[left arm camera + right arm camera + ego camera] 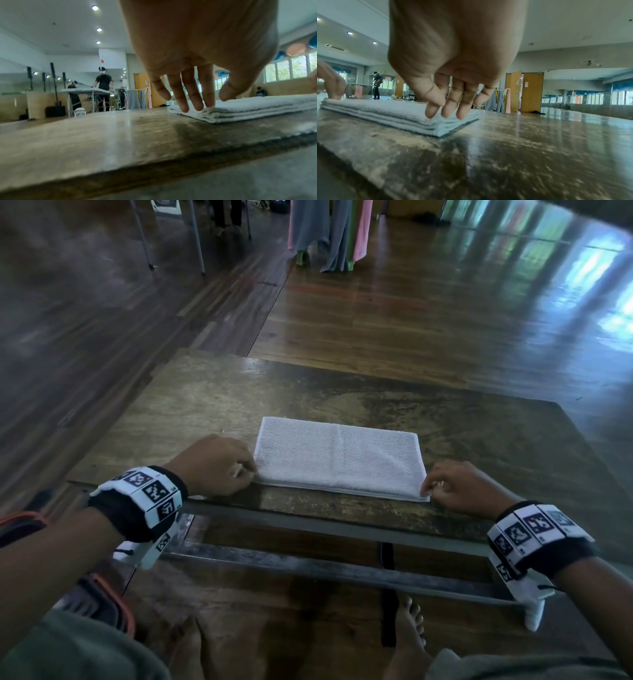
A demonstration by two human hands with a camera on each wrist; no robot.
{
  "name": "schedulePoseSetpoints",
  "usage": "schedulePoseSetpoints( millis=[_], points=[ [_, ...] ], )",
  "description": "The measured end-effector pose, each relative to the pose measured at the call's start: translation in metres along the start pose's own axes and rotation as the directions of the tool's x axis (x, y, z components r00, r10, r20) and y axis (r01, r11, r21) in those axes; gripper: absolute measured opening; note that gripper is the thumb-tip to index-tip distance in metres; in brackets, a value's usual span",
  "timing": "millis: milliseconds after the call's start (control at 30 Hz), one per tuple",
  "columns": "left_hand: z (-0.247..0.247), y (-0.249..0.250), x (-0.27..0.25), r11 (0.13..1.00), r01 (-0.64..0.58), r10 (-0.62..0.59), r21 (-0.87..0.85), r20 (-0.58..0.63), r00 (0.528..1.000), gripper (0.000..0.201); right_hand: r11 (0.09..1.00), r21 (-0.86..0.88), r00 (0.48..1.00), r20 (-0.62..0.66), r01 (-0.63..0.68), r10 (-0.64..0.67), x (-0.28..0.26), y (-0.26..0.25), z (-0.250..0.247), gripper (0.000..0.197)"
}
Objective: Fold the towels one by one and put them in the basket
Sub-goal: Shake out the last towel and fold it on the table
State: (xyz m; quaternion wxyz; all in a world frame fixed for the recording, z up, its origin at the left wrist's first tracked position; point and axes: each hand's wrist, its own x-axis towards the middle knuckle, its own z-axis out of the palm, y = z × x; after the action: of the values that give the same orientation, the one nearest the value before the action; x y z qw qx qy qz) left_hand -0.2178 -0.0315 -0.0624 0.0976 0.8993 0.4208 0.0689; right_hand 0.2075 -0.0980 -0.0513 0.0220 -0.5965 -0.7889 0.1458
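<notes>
Towel (337, 457) lies folded on bench (191, 412); right hand (462, 487) rests loose fingertips (448, 112) atop one near corner; left hand (212, 465) touches the other, whether pinching, cannot tell.

The towel (337, 457) is nubby white terry cloth; the desk (205, 405) is worn, half-glossy wood; the floor (411, 320) is polished wood.

Surface (479, 433): bare stretches are offered left, right and beyond the folded towel (339, 457) (near-middle, by the front edge). Near corners are occupied by the left hand (212, 465) and right hand (462, 487), fingertips touching cloth.
</notes>
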Motion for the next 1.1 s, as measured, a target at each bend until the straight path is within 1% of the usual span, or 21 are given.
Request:
schedulePoseSetpoints(
  millis=[67, 133, 233, 333, 500, 567, 667, 767, 867, 967, 1033, 1100],
  points=[
    [0.001, 0.001, 0.000, 0.995, 0.096, -0.097, -0.029, -0.034, 0.995, 0.014, 1.000, 0.000, 1.000, -0.021, -0.006, 0.006, 0.008, -0.008, -0.005, 0.021],
    [0.003, 0.003, 0.000, 0.973, 0.230, -0.231, -0.032, -0.035, 0.972, 0.019, 1.000, -0.024, 0.999, -0.033, 0.018, -0.018, 0.024, -0.020, -0.008, 0.020],
    [0.008, 0.010, 0.001, 0.916, 0.398, -0.395, -0.048, 0.059, 0.917, 0.024, 0.997, -0.055, 0.997, -0.050, 0.054, -0.057, 0.058, -0.048, -0.009, 0.019],
    [0.015, 0.014, 0.004, 0.870, 0.474, -0.464, -0.134, 0.099, 0.880, 0.030, 0.994, -0.045, 0.992, -0.075, 0.101, -0.104, 0.100, -0.083, -0.008, 0.018],
    [0.021, 0.018, 0.007, 0.801, 0.545, -0.527, -0.245, 0.141, 0.838, 0.050, 0.996, -0.004, 0.992, -0.091, 0.087, -0.087, 0.165, -0.138, -0.009, 0.022],
    [0.022, 0.018, 0.010, 0.778, 0.560, -0.535, -0.285, 0.167, 0.828, 0.051, 0.997, -0.001, 0.996, -0.052, 0.078, -0.078, 0.185, -0.157, -0.007, 0.026],
    [0.024, 0.017, 0.012, 0.747, 0.583, -0.555, -0.321, 0.183, 0.812, 0.053, 0.995, -0.077, 0.998, 0.021, 0.068, -0.067, 0.207, -0.179, 0.003, 0.033],
    [0.027, 0.017, 0.011, 0.744, 0.577, -0.550, -0.338, 0.181, 0.815, 0.056, 0.985, -0.156, 0.994, 0.084, 0.078, -0.066, 0.222, -0.190, 0.018, 0.038],
    [0.028, 0.013, 0.010, 0.723, 0.569, -0.541, -0.391, 0.191, 0.819, 0.054, 0.981, -0.179, 0.994, 0.090, 0.075, -0.060, 0.231, -0.193, 0.028, 0.040],
    [0.024, 0.011, 0.008, 0.698, 0.553, -0.525, -0.456, 0.200, 0.828, 0.045, 0.986, -0.152, 0.995, 0.076, 0.069, -0.058, 0.235, -0.195, 0.030, 0.037],
    [0.020, 0.013, 0.007, 0.684, 0.541, -0.515, -0.490, 0.201, 0.833, 0.036, 0.991, -0.110, 0.997, 0.044, 0.075, -0.070, 0.235, -0.196, 0.027, 0.032],
    [0.013, 0.015, 0.005, 0.670, 0.528, -0.523, -0.521, 0.172, 0.835, 0.027, 0.993, -0.072, 0.996, -0.017, 0.090, -0.091, 0.231, -0.199, 0.020, 0.025]
  ],
)
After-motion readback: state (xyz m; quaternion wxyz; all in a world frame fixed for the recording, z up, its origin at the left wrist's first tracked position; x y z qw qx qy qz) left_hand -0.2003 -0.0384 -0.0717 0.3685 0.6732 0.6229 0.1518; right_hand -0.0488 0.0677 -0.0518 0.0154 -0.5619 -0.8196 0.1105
